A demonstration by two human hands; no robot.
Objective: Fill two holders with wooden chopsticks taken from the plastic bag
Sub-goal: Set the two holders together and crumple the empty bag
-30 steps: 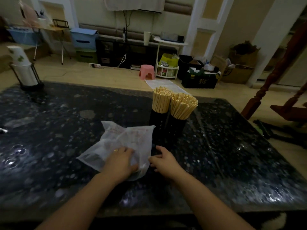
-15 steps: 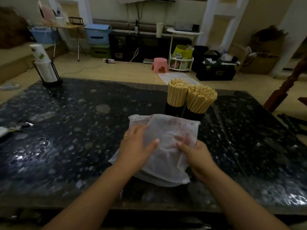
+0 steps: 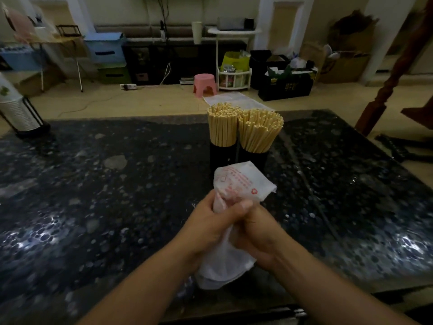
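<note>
Plastic bag (image 3: 236, 191): white with red print, bunched between both hands above the table; its upper end sticks out past the fingers, its lower end hangs below the wrists.
Left hand (image 3: 206, 225): fingers curled round the bag's left side, thumb across the front.
Right hand (image 3: 256, 233): closed on the bag's right side, touching the left hand.
Holders (image 3: 254, 158): two black cylinders side by side, just beyond the hands.
Chopsticks (image 3: 257, 131): wooden, packed upright in both holders.
Table (image 3: 105, 195): dark speckled stone under the hands.
</note>
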